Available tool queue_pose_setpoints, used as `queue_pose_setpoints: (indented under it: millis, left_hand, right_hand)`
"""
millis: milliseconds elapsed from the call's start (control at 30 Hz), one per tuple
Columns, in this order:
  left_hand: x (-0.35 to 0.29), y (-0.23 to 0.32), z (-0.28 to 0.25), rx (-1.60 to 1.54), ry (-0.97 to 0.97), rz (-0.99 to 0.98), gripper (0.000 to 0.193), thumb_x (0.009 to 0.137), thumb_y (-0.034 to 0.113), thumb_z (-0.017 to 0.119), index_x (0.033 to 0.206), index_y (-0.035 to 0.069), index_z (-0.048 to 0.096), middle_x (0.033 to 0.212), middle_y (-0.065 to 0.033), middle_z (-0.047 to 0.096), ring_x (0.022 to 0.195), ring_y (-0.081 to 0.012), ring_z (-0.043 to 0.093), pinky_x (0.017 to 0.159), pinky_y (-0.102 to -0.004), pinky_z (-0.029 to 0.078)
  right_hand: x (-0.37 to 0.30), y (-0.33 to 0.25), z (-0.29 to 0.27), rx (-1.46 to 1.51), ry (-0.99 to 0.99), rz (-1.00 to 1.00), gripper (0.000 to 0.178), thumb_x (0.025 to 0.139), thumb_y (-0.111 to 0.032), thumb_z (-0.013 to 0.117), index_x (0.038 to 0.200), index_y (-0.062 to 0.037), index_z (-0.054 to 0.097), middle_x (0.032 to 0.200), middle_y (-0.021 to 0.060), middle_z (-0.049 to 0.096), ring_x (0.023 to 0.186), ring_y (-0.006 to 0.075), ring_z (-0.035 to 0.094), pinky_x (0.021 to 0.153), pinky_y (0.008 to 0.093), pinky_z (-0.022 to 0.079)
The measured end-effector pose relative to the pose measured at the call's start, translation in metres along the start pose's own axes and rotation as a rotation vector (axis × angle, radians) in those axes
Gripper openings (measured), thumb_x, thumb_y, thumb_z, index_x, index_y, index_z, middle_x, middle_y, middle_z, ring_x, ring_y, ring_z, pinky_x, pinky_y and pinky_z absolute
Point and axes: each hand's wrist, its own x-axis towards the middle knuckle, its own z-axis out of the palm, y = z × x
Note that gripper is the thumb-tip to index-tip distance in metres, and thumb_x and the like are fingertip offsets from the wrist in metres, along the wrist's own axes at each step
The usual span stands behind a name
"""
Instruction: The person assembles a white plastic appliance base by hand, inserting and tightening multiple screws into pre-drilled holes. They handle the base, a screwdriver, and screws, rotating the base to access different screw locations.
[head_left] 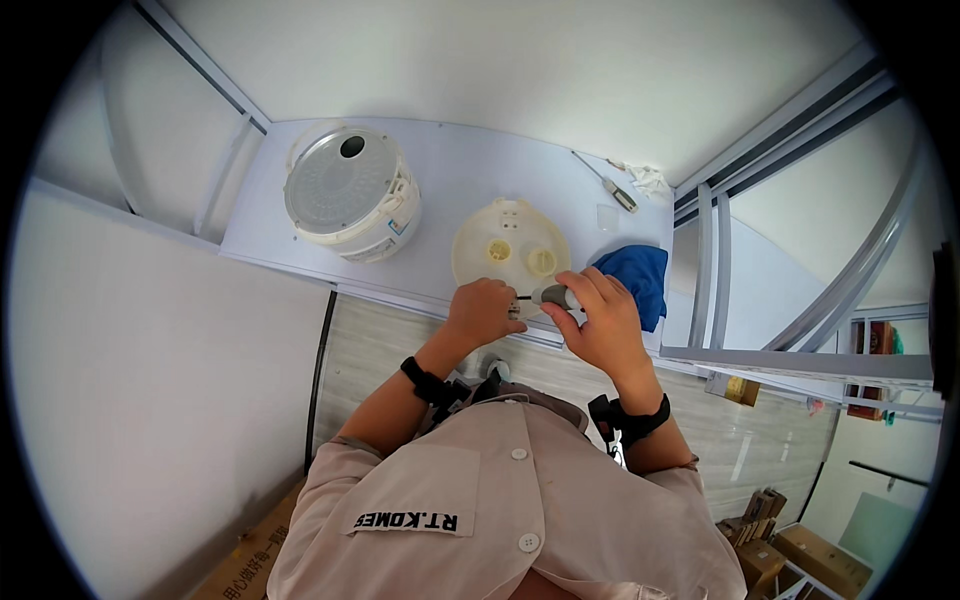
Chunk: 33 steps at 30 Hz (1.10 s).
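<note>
A round cream plastic lid [518,276] lies on the table's near part with its inner side up. Two small round yellowish fittings, a left one [498,251] and a right one [541,263], stand on it. My left hand [484,316] is closed at the lid's near edge, thumb and fingers around a small pale part there. My right hand [607,322] grips the grey-and-white handle of a screwdriver [553,296]. Its dark shaft points left toward my left fingertips. Where the tip meets the part is too small to make out.
A white rice cooker [350,195] with a grey top stands at the back left. A blue cloth [640,285] lies right of the lid. Another screwdriver [618,193] and a crumpled white wrapper [650,180] lie at the back right. Metal frame posts [712,270] edge the table's right side.
</note>
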Motion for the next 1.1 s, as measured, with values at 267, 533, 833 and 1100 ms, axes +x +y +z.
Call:
queue_pose_setpoints:
  millis: [267,533,833,1100]
  left_hand:
    - [0.001,0.001,-0.001,-0.005,-0.019,-0.009,0.046,0.07,0.048,0.088,0.089,0.008,0.074,0.093,-0.0085,0.072,0.095,-0.0297,0.07,0.08,-0.0431,0.058]
    - [0.005,0.003,-0.006,-0.003,-0.058,-0.027,0.046,0.07,0.046,0.089,0.088,0.007,0.072,0.092,-0.0094,0.072,0.094,-0.0302,0.071,0.08,-0.0432,0.058]
    - [0.007,0.005,-0.001,0.014,-0.05,-0.031,0.046,0.07,0.048,0.088,0.088,0.008,0.073,0.092,-0.0105,0.073,0.092,-0.031,0.071,0.078,-0.045,0.057]
    - [0.006,0.007,0.0,0.037,-0.077,-0.044,0.049,0.07,0.052,0.087,0.089,0.009,0.075,0.092,-0.0119,0.073,0.091,-0.0331,0.071,0.077,-0.0468,0.057]
  right_hand:
    - [0.005,-0.001,0.002,-0.05,0.04,-0.02,0.038,0.082,-0.026,0.086,0.105,-0.0053,0.064,0.089,0.0098,0.065,0.07,0.0309,0.064,0.065,0.0386,0.05]
    - [0.016,-0.015,-0.005,-0.308,-0.162,0.275,0.051,0.085,-0.047,0.082,0.101,-0.0037,0.06,0.088,0.0104,0.066,0.067,0.0303,0.063,0.062,0.0389,0.049]
    - [0.006,-0.015,0.001,0.05,0.006,0.084,0.04,0.089,-0.013,0.077,0.122,-0.0029,0.056,0.105,0.017,0.061,0.079,0.0347,0.063,0.063,0.043,0.049]
    - [0.006,-0.024,-0.021,-0.284,-0.125,0.249,0.035,0.086,-0.014,0.074,0.116,-0.0044,0.06,0.101,0.0152,0.058,0.087,0.0325,0.065,0.062,0.0406,0.052]
